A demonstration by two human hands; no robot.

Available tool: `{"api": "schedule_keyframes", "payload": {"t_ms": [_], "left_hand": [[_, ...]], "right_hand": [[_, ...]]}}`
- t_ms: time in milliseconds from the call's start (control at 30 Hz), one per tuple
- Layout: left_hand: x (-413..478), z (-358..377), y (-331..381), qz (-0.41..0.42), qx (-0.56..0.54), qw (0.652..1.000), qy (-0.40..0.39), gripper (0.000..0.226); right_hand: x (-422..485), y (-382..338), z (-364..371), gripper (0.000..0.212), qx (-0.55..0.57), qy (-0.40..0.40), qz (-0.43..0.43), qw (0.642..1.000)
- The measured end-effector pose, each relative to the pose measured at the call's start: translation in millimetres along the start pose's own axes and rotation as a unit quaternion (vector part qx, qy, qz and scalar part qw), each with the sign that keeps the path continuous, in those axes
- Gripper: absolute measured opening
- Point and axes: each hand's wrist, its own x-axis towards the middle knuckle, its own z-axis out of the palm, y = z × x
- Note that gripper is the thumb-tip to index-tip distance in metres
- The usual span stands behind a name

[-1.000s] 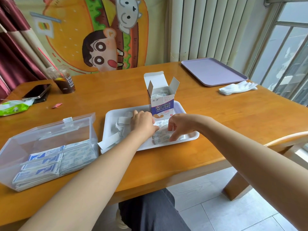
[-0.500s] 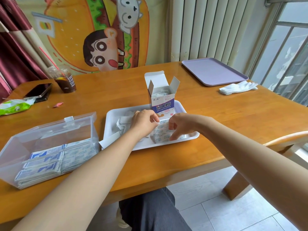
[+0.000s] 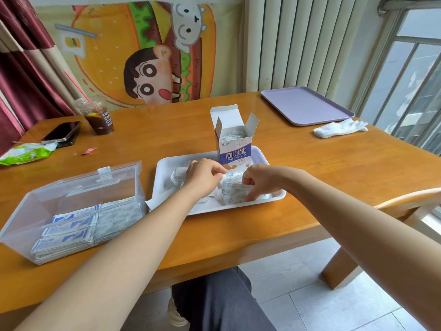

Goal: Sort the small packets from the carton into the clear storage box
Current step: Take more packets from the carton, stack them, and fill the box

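Observation:
An open white and blue carton [image 3: 235, 144] stands upright at the back of a white tray [image 3: 260, 155], with packets showing in its top. Just in front of it, my left hand [image 3: 202, 176] and my right hand [image 3: 260, 179] both grip a stack of small packets [image 3: 232, 189], tilted up off the tray. More loose white packets [image 3: 177, 175] lie on the tray behind my left hand. The clear storage box [image 3: 78, 194] sits open to the left of the tray. Rows of packets [image 3: 78, 229] lie in its bottom.
On the wooden table: an iced drink cup [image 3: 97, 117], a phone [image 3: 60, 132] and a green wrapper [image 3: 26, 152] at the far left, a purple tray [image 3: 305, 105] and white gloves [image 3: 340, 127] at the far right. A chair back [image 3: 405, 199] stands at right.
Both hands have lifted and tilted the stack of packets up from lying flat on the tray. My left hand's fingers moved onto its top edge.

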Motion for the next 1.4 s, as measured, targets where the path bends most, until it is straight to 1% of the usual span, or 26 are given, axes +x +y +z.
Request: {"api": "schedule_keyframes", "payload": {"t_ms": [133,233,367,433,533,600,667,700,767,800,867,967,1033,1100,1200,1267,1400], "left_hand": [[-3,-2,3,0.006,-0.012,1.0,-0.005,0.017],[-5,-2,6,0.008,-0.011,1.0,-0.01,0.016],[-8,-2,6,-0.001,-0.022,1.0,-0.017,0.016],[-8,-2,5,0.0,-0.025,1.0,-0.02,0.016],[-9,-4,4,-0.002,-0.022,1.0,-0.022,0.017],[-8,-4,3,-0.001,-0.022,0.999,-0.024,0.018],[-7,-5,4,0.001,-0.024,0.999,-0.031,0.017],[-7,-5,4,0.002,-0.025,0.999,-0.038,0.017],[-5,-4,3,0.008,-0.03,0.998,-0.053,0.019],[-6,-4,3,0.015,-0.035,0.998,-0.058,0.023],[-8,-3,3,0.026,-0.056,0.996,-0.061,0.027],[-15,-3,5,0.02,-0.103,0.992,-0.075,0.026],[-18,-4,6,0.006,-0.129,0.989,-0.078,0.035],[-19,-6,8,-0.004,-0.14,0.988,-0.072,0.04],[-21,-11,15,-0.012,-0.146,0.986,-0.081,0.041],[-23,-13,16,-0.003,-0.117,0.989,-0.093,0.038],[-25,-9,10,0.048,-0.038,0.995,-0.079,0.03]], "right_hand": [[-6,-1,2,0.026,0.004,0.031,-0.013,0.999],[-8,-1,3,0.037,0.008,0.044,-0.017,0.999],[-8,-3,2,0.052,0.017,0.02,0.01,1.0],[-6,-4,1,0.047,0.002,0.012,0.016,1.0],[-7,-6,0,0.033,-0.012,0.009,0.01,1.0],[-8,-4,1,0.025,-0.01,0.035,-0.014,0.999],[-8,-1,-1,0.02,0.011,0.087,-0.038,0.995],[-8,0,-2,0.02,0.011,0.111,-0.049,0.993],[-7,2,-2,0.031,-0.035,0.149,-0.071,0.986],[-5,3,1,0.037,-0.061,0.161,-0.078,0.982],[-4,2,8,0.041,-0.076,0.178,-0.086,0.977],[-1,2,16,0.035,-0.077,0.2,-0.094,0.972],[-1,2,18,0.028,-0.075,0.224,-0.106,0.966],[-1,3,17,0.027,-0.084,0.245,-0.114,0.959],[2,3,18,0.038,-0.093,0.223,-0.111,0.964],[5,4,20,0.044,-0.082,0.202,-0.095,0.971],[5,8,18,0.04,-0.095,0.188,-0.056,0.976]]}}
